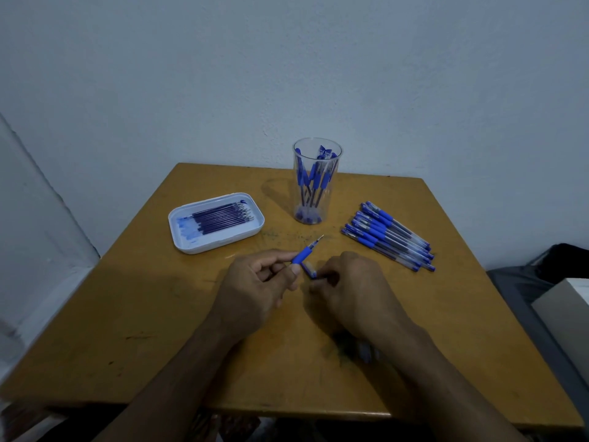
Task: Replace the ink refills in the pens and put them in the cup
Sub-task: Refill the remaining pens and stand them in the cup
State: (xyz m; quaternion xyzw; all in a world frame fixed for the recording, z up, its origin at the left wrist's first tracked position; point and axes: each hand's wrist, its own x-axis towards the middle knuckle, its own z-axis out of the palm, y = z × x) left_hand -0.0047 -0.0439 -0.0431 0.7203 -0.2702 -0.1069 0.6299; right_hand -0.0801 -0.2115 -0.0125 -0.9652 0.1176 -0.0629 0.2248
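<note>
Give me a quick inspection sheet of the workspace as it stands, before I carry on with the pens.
Surface: wooden table, scuffed and ink-marked.
Job's things: clear cup at the far middle, upright, several blue pens inside; white tray at the far left holding a row of refills, blue ink smears in it; pile of pens lying at the far right.
Clutter: nothing seen on the table.
Grippers: left hand pinches the pen front section, tip pointing away; right hand is curled around another pen part, mostly hidden.
Cables: nothing seen.
Surroundings: plain wall behind; dark items and a pale box at the right edge.
</note>
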